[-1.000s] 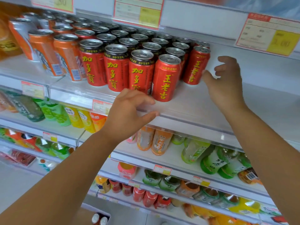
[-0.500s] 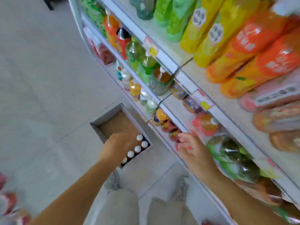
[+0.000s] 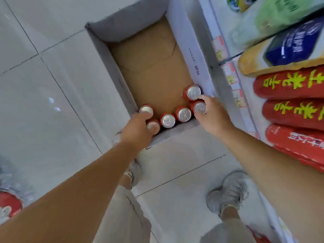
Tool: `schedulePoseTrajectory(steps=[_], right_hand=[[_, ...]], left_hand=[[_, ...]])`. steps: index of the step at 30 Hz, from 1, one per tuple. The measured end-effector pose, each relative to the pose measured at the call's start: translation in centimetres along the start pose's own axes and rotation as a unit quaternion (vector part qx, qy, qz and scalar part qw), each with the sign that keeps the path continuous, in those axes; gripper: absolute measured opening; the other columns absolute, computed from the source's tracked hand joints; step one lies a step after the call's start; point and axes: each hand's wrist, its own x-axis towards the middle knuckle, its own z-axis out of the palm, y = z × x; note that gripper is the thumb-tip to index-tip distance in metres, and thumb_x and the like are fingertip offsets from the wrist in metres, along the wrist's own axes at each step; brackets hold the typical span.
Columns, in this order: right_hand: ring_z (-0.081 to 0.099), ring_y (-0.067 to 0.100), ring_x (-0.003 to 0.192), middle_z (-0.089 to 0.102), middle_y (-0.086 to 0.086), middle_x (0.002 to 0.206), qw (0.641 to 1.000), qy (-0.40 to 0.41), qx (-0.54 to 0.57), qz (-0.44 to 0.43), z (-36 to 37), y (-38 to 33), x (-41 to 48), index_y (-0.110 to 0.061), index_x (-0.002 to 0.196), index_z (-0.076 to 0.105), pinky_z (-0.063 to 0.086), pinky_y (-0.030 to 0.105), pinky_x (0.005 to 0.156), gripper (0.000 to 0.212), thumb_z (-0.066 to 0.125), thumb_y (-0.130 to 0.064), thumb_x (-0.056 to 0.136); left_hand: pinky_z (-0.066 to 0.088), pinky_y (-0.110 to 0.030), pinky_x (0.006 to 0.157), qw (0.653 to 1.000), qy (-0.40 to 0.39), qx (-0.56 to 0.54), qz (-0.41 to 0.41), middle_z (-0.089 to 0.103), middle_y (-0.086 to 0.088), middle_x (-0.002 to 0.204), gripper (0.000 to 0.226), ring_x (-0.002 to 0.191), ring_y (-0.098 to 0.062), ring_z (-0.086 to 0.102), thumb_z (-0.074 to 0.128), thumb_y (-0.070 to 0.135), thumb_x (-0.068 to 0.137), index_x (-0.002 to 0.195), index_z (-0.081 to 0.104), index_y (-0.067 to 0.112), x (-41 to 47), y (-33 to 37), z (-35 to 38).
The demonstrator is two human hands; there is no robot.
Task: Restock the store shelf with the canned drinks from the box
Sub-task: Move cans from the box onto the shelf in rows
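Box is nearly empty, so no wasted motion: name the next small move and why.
Probably tighten both grips and lift straight up. The right hand curls finger and thumb round the corner can; the left hand has fingertips on two cans in the other near corner. All stand upright in the box.

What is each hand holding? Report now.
Left hand: fingertips on two cans, grip cannot be told.
Right hand: closed around one can.

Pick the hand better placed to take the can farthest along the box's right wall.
Right. The right hand sits beside that can, a fingertip near its rim; the left hand is across the box on other cans.
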Motion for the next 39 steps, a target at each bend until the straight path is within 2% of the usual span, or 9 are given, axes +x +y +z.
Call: schedulePoseTrajectory(steps=[3,6,9,16,20,24,31,35,39], right_hand=[[0.046,0.028,0.121,0.051,0.009,0.132,0.998,0.037,-0.045,-0.031,4.0,1.2,4.0,-0.02,0.135,0.048,0.036,0.035,0.099,0.052,0.061,-0.022,0.085],[0.04,0.033,0.131,0.033,0.009,0.151,0.996,0.057,-0.052,-0.035,6.5,1.7,6.5,-0.026,0.145,0.036,0.037,0.044,0.107,0.068,0.064,-0.027,0.083],[0.046,0.038,0.126,0.022,0.01,0.154,0.996,0.066,-0.057,-0.011,7.6,2.0,8.2,-0.025,0.148,0.028,0.039,0.048,0.105,0.079,0.069,-0.029,0.081],[0.055,0.038,0.115,0.032,0.007,0.144,0.993,0.049,-0.105,0.008,7.7,1.6,11.4,-0.024,0.143,0.034,0.044,0.045,0.1,0.076,0.076,-0.023,0.079],[0.058,0.036,0.109,0.038,0.006,0.137,0.993,0.07,-0.091,-0.005,8.0,2.1,11.6,-0.025,0.136,0.043,0.046,0.042,0.095,0.069,0.077,-0.015,0.077],[0.054,0.022,0.112,0.045,0.002,0.13,0.995,0.1,0.011,-0.017,6.8,2.1,9.6,-0.027,0.13,0.051,0.039,0.029,0.093,0.062,0.076,-0.015,0.075],[0.053,0.004,0.103,0.05,-0.011,0.12,0.972,0.18,0.149,-0.009,-2.3,-2.8,-0.7,-0.036,0.125,0.051,0.038,0.019,0.08,0.063,0.079,-0.029,0.069],[0.053,0.003,0.103,0.053,-0.01,0.12,0.959,0.206,0.192,-0.016,-11.7,-6.8,-9.6,-0.035,0.125,0.053,0.041,0.019,0.084,0.064,0.08,-0.03,0.067],[0.049,0.003,0.102,0.048,-0.011,0.112,0.938,0.271,0.211,-0.045,-22.7,-11.5,-20.7,-0.027,0.122,0.056,0.032,0.005,0.078,0.062,0.082,-0.025,0.065]], left_hand=[[0.037,-0.029,0.101,0.997,0.053,-0.041,0.022,0.053,-0.004,0.127,0.05,0.119,-0.022,0.049,0.07,0.035,0.085,0.13,0.053,0.02,4.7,-1.5,2.5],[0.024,-0.029,0.112,0.992,0.105,-0.055,0.038,0.042,-0.008,0.143,0.067,0.134,-0.025,0.035,0.072,0.034,0.085,0.141,0.041,0.014,7.8,-1.5,4.4],[0.016,-0.031,0.115,0.99,0.125,-0.068,-0.026,0.032,-0.013,0.151,0.078,0.14,-0.028,0.025,0.071,0.036,0.084,0.147,0.031,0.012,9.8,-1.5,6.0],[0.023,-0.034,0.11,0.993,0.109,0.014,-0.045,0.04,-0.01,0.142,0.078,0.131,-0.03,0.035,0.074,0.032,0.081,0.144,0.032,0.013,11.1,-1.7,7.8],[0.036,-0.034,0.104,0.992,0.101,-0.055,-0.052,0.047,-0.01,0.134,0.069,0.124,-0.028,0.046,0.079,0.024,0.078,0.134,0.041,0.013,11.6,-2.1,7.6],[0.045,-0.03,0.096,0.983,0.124,-0.13,-0.036,0.056,-0.004,0.124,0.069,0.111,-0.021,0.056,0.083,0.027,0.072,0.128,0.044,0.019,9.7,-0.8,6.1],[0.046,-0.024,0.077,0.976,0.154,-0.152,0.016,0.057,0.008,0.104,0.065,0.09,-0.014,0.058,0.084,0.037,0.069,0.119,0.044,0.026,-0.4,5.1,-1.6],[0.042,-0.021,0.071,0.973,0.164,-0.155,0.038,0.055,0.015,0.091,0.061,0.085,-0.01,0.057,0.084,0.037,0.068,0.115,0.046,0.029,-9.6,10.5,-9.0],[0.034,-0.008,0.061,0.968,0.178,-0.147,0.094,0.056,0.014,0.099,0.062,0.081,0.001,0.055,0.084,0.043,0.067,0.117,0.049,0.032,-21.4,17.4,-17.8]])
